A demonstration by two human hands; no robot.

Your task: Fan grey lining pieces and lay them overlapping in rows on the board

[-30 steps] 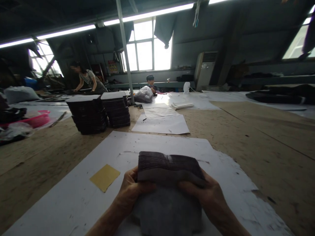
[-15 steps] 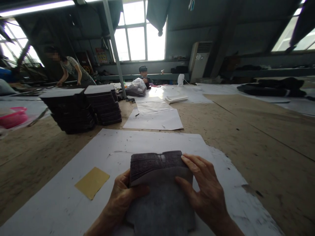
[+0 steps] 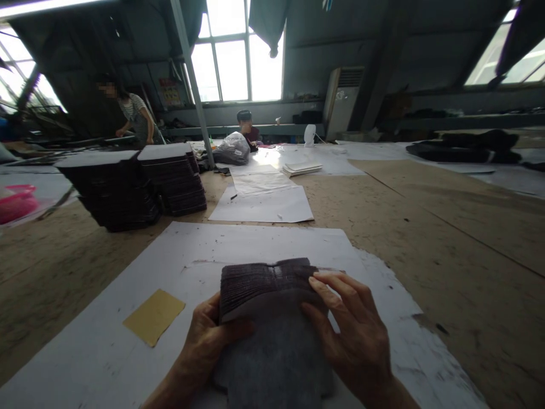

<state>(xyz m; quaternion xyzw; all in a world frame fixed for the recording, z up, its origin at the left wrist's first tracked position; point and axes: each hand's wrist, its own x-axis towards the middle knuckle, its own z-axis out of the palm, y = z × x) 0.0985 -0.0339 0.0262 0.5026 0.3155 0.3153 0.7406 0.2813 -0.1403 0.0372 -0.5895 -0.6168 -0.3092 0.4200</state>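
A thick stack of dark grey cut fabric pieces (image 3: 272, 346) is between my hands, its far layered edge fanned towards the back. My left hand (image 3: 208, 335) grips the left side, thumb lying on the top piece and fingers around the edge. On the right, my right hand (image 3: 353, 329) pinches the far right corner, with the thumb on top and the fingertips against the layered edge. Below the stack lies a large white paper sheet (image 3: 200, 244). A small tan card (image 3: 154, 317) rests on that sheet, left of my left hand.
Two tall stacks of dark cut pieces (image 3: 113, 193) stand at the back left. Smaller white sheets (image 3: 264, 204) lie ahead. A pink basin (image 3: 19, 204) sits far left, near a metal pole (image 3: 191, 85). Two people (image 3: 138, 116) are across the table.
My right fingertips have shifted at the stack's far right corner, where the layers now look uneven. My left hand keeps its hold. The view has moved slightly.
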